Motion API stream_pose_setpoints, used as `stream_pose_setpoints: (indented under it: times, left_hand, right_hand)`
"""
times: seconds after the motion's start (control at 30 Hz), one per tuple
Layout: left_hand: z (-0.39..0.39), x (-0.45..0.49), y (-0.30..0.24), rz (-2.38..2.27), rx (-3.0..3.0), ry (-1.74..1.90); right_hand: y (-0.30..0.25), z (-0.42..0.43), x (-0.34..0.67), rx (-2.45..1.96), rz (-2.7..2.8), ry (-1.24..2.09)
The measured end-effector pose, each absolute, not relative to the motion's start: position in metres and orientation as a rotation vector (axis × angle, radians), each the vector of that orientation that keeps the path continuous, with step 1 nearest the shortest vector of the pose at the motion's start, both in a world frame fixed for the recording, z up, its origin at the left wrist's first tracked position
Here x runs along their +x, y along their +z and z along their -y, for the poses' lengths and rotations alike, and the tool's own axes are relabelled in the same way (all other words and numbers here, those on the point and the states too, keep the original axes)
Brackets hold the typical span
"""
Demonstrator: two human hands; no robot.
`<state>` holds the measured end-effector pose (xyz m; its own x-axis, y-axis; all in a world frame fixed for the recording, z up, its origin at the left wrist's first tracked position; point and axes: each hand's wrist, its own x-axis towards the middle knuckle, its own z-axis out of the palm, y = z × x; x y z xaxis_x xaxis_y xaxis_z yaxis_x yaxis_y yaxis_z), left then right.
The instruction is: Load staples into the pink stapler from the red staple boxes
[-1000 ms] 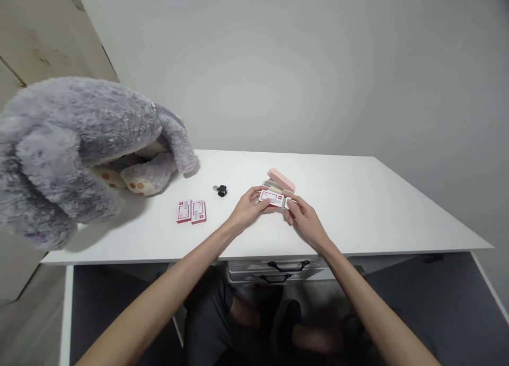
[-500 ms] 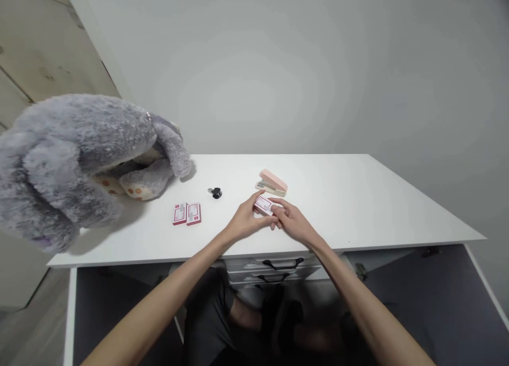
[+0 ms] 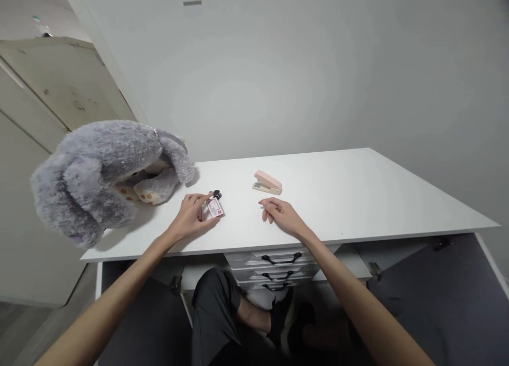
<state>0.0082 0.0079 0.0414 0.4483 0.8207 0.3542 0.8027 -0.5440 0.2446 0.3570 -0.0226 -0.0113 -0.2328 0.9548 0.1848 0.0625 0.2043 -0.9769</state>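
My left hand [image 3: 193, 213] is over the left part of the white tabletop. Its thumb and fingers are closed about the opposite edges of a small white-and-red box [image 3: 215, 208]. The red side of another such box [image 3: 200, 214] shows beneath the hand, which hides the rest of that row. A black clip-like object [image 3: 217, 194] lies just behind the fingertips. My right hand [image 3: 280, 215] rests near the middle of the table, loosely curled with fingers apart and nothing in them. Behind it stands a pink and cream stapler [image 3: 268, 182], its top arm raised.
A large grey plush toy [image 3: 107, 170] sits on the left end of the white table [image 3: 358, 196]. Below the front edge are drawers with black handles [image 3: 281, 259] and cabinet doors standing open on both sides. A grey wall rises behind.
My left hand has carried the small box leftward from the middle to the other boxes. My right hand has let go of it and stayed near the middle. The camera view has shifted.
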Motion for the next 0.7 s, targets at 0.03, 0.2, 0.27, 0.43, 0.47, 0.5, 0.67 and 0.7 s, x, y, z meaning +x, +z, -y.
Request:
stream_pose_setpoints:
  times: [0.03, 0.2, 0.27, 0.43, 0.47, 0.5, 0.67, 0.7]
  left_hand:
    - [-0.008, 0.002, 0.042, -1.49, 2.652, 0.646]
    - [0.002, 0.007, 0.036, -1.514, 2.809, 0.722]
    - [0.007, 0.023, 0.032, -1.404, 2.88, 0.74]
    - [0.005, 0.076, 0.019, -1.15, 2.886, 0.762]
    - [0.001, 0.086, 0.016, -1.113, 2.875, 0.785]
    - [-0.003, 0.096, 0.013, -1.082, 2.866, 0.811]
    - [-0.028, 0.132, 0.002, -1.004, 2.855, 0.878]
    - [-0.033, 0.137, 0.0, -1.023, 2.845, 0.896]
  right_hand:
    - [-0.011, 0.022, 0.357, -1.0, 1.524, 1.175]
    - [-0.013, 0.02, 0.356, -0.983, 1.517, 1.148]
    - [-0.013, 0.02, 0.356, -0.986, 1.524, 1.141]
    - [-0.014, 0.021, 0.355, -1.007, 1.502, 1.099]
    - [-0.015, 0.021, 0.354, -1.021, 1.485, 1.07]
    - [-0.016, 0.02, 0.354, -1.044, 1.464, 1.019]
    - [-0.027, 0.006, 0.362, -1.282, 1.308, 0.454]
    - [-0.029, 0.0, 0.364, -1.319, 1.287, 0.358]
